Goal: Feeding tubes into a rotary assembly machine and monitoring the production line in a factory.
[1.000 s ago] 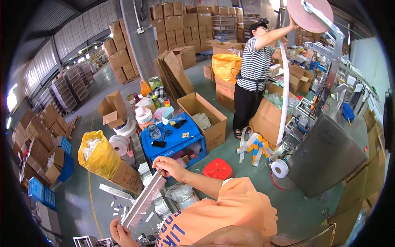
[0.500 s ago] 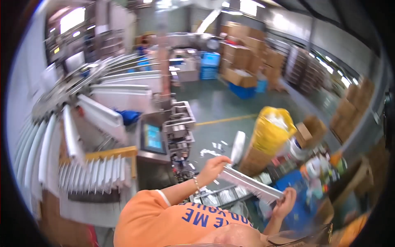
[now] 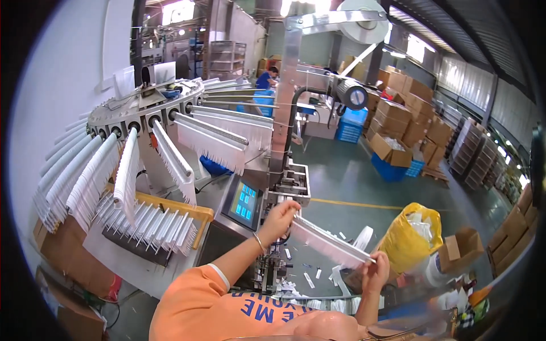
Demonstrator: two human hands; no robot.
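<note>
A long, narrow rod (image 3: 335,240), lined along its length with thin white pieces that hang like a fringe, is held up in front of me, sloping down to the right. My left hand (image 3: 280,220) is closed around its upper end, beside the machine's touch screen (image 3: 243,199). At the lower end, the fingers of my right hand (image 3: 374,271) pinch the tip. To the left, a round machine head (image 3: 145,108) carries several spoke-like bars hung with similar white rows. Below it, a yellow-framed rack (image 3: 202,212) holds several more white-fringed rods (image 3: 149,221).
A metal post (image 3: 284,113) rises past the screen, with a white reel (image 3: 364,23) above. White scraps (image 3: 309,279) litter the green floor. On the right stand a yellow bag (image 3: 410,238) and an open carton (image 3: 460,250). A co-worker in blue (image 3: 265,78) is at the back.
My view has swung left and up, so the machine sits farther right and more of the post and reel shows. Both hands keep hold of the fringed rod, now nearer the screen.
</note>
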